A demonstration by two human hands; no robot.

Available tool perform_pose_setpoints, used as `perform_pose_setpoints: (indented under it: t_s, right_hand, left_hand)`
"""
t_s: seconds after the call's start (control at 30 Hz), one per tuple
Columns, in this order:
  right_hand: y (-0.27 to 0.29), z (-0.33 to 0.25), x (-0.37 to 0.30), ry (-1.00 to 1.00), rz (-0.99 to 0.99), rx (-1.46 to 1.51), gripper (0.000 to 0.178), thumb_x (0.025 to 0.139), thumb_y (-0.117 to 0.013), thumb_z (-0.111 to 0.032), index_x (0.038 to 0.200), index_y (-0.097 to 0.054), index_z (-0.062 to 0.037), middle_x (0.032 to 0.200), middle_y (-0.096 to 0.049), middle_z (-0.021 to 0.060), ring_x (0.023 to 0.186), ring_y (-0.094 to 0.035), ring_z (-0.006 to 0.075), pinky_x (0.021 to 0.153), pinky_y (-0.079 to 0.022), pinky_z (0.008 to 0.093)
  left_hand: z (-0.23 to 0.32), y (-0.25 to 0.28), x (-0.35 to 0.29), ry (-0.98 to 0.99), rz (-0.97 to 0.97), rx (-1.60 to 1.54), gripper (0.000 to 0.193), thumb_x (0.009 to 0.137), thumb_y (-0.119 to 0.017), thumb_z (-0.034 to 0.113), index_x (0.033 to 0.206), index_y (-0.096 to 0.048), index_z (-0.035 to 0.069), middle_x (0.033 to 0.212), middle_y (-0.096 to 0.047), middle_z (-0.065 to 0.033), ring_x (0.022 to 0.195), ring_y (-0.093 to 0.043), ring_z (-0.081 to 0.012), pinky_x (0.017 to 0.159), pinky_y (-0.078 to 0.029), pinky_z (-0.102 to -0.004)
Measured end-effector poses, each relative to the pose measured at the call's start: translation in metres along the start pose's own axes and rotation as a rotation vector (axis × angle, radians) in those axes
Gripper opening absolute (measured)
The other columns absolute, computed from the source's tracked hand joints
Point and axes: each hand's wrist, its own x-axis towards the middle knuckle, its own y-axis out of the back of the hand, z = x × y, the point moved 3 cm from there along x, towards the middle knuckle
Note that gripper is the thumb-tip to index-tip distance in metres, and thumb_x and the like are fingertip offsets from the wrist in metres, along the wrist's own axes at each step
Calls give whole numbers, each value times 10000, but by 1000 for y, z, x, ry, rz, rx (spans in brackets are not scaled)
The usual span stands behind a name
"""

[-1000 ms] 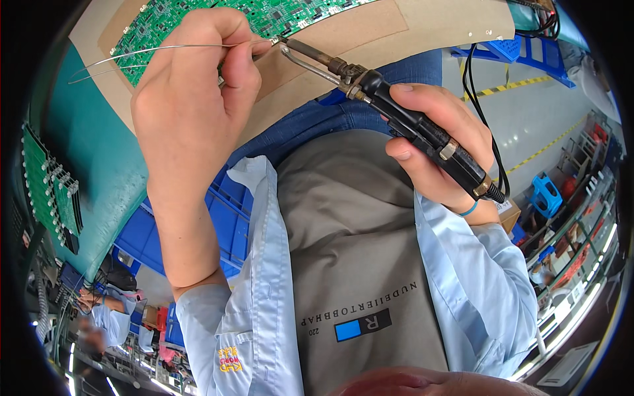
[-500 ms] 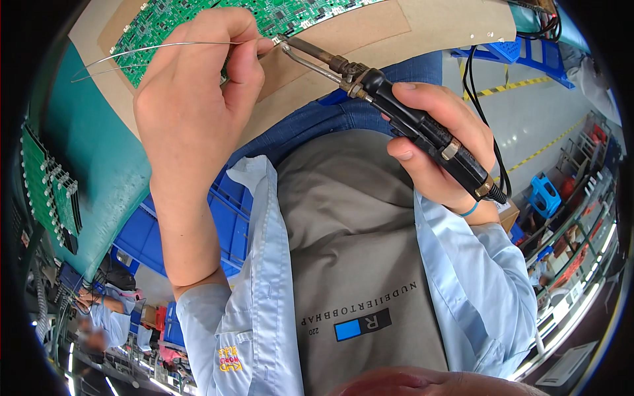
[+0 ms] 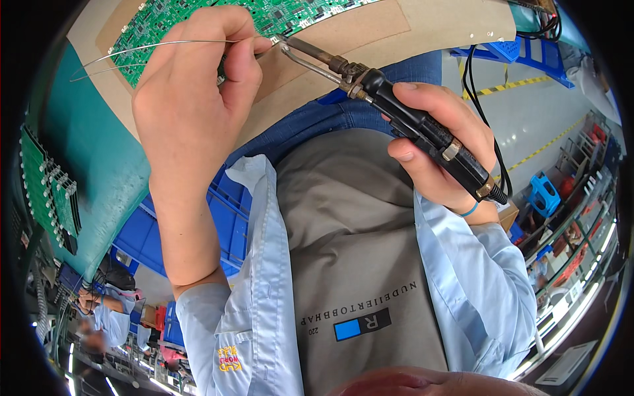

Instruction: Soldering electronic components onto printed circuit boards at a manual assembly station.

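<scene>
Between the thumb and fingers of my left hand point(image 3: 195, 99) is pinched a thin length of solder wire point(image 3: 142, 46), whose loose end loops out to the left. A black soldering iron point(image 3: 422, 129) with a metal side tube lies in the grip of my right hand point(image 3: 456, 145). Its tip meets the near edge of a green circuit board point(image 3: 290, 16), close to my left fingertips. Small white connectors line that edge. My left hand hides part of the board, which rests on a tan sheet point(image 3: 449, 26).
Several green boards point(image 3: 49, 185) stand in a stack on the teal mat point(image 3: 99, 178) at the left. A black cable point(image 3: 472, 86) hangs by my right hand. Below the bench edge are blue crates point(image 3: 148, 237). Further off, a person in light blue point(image 3: 109, 320) appears at lower left.
My left hand has shifted very slightly up and left with the solder wire. The soldering iron stays almost where it was.
</scene>
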Motion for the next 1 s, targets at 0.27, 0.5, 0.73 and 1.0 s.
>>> perform_pose_setpoints:
  t_s: [0.27, 0.5, 0.73, 1.0]
  right_hand:
    - [2, -2, -3, 6, -1, -15, 479, 812, -883, -137, 1233, -723, 28, 1114, -776, 141, 863, -726, 237, 795, -580, 305]
    - [4, -1, -7, 10, 0, -7, 476, 810, -884, -140, 1226, -726, 28, 1111, -778, 140, 862, -728, 240, 802, -580, 309]
    - [9, -5, -11, 21, 33, 4, 456, 824, -879, -147, 1215, -726, 29, 1109, -776, 141, 853, -724, 236, 791, -578, 304]
    - [10, -4, -16, -9, 158, 111, 431, 838, -869, -145, 1205, -728, 33, 1115, -772, 145, 829, -708, 220, 767, -571, 291]
  left_hand:
    - [7, 2, 5, -30, -39, 31, 98, 913, -688, -43, 935, -748, 31, 982, -778, 12, 840, -732, -128, 719, -542, -221]
    - [9, 3, 5, -14, -10, -28, 110, 929, -674, -44, 1006, -712, 25, 966, -787, 5, 830, -741, -129, 708, -545, -213]
    - [5, -7, 3, -136, 114, -34, 186, 844, -709, -63, 991, -668, 43, 906, -775, 6, 717, -671, -133, 642, -509, -238]
    - [0, -2, -7, -152, 201, -90, 186, 833, -734, -57, 970, -661, 46, 913, -773, 0, 707, -666, -133, 624, -504, -247]
